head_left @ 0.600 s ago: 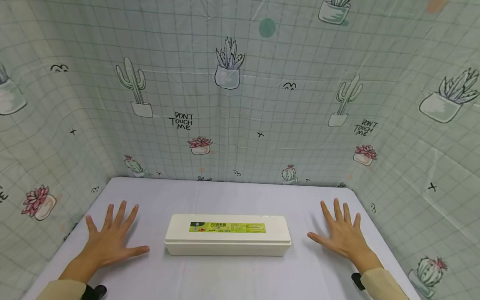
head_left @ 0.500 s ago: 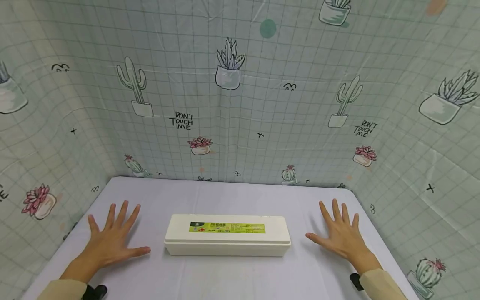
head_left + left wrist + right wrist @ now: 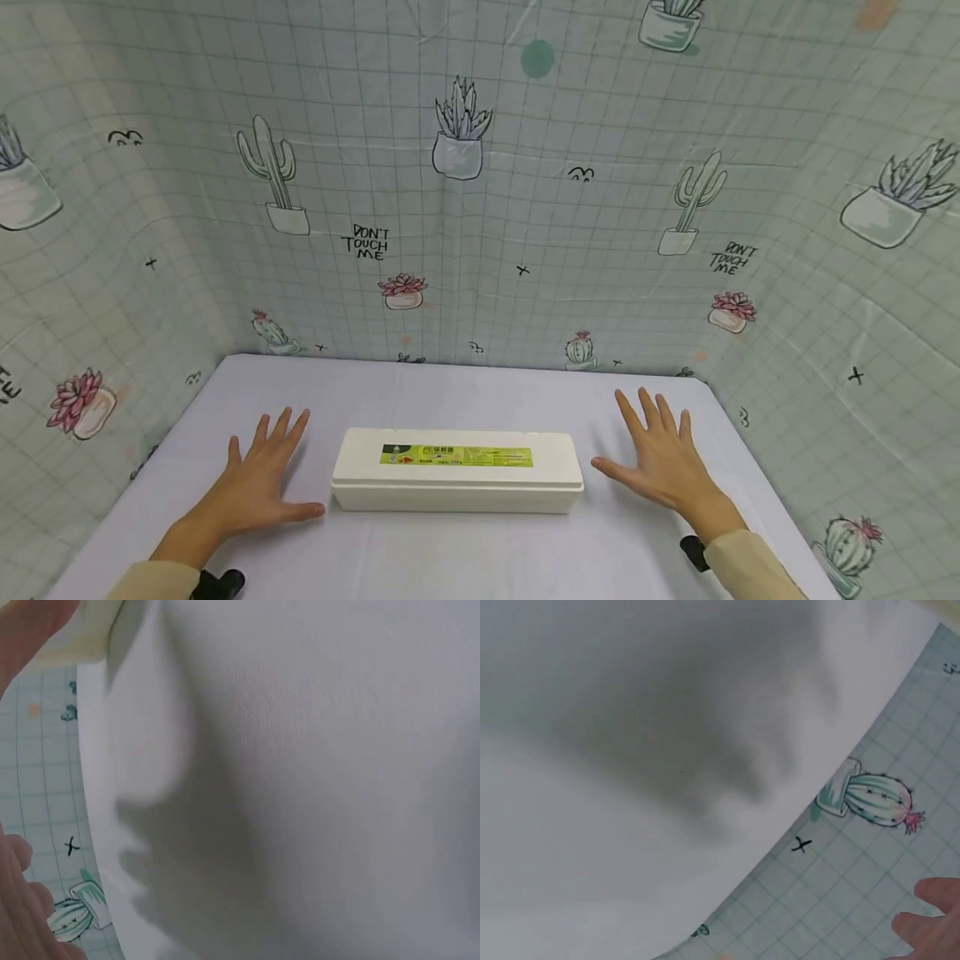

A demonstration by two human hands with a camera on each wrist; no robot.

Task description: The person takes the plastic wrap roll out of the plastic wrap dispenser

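Observation:
A long white box of plastic wrap [image 3: 457, 496] with a green-yellow label lies lengthwise across the middle of the table, its lid down. To its left hovers my left hand [image 3: 258, 483], fingers spread, the thumb tip just short of the box's left end. My right hand [image 3: 663, 462] is spread on the other side, its thumb pointing at the right end with a small gap. Neither hand touches anything. In the left wrist view a corner of the box [image 3: 82, 637] shows behind the thumb. Only fingertips of the right hand [image 3: 934, 922] appear in the right wrist view.
A white cloth covers the table [image 3: 450, 558]. Behind it and on both sides hangs a grid-patterned curtain [image 3: 487, 217] printed with cactus drawings. Both hands cast shadows on the tabletop.
Both hands have moved inward toward the box, the left one to the right and the right one to the left. The box has stayed in place.

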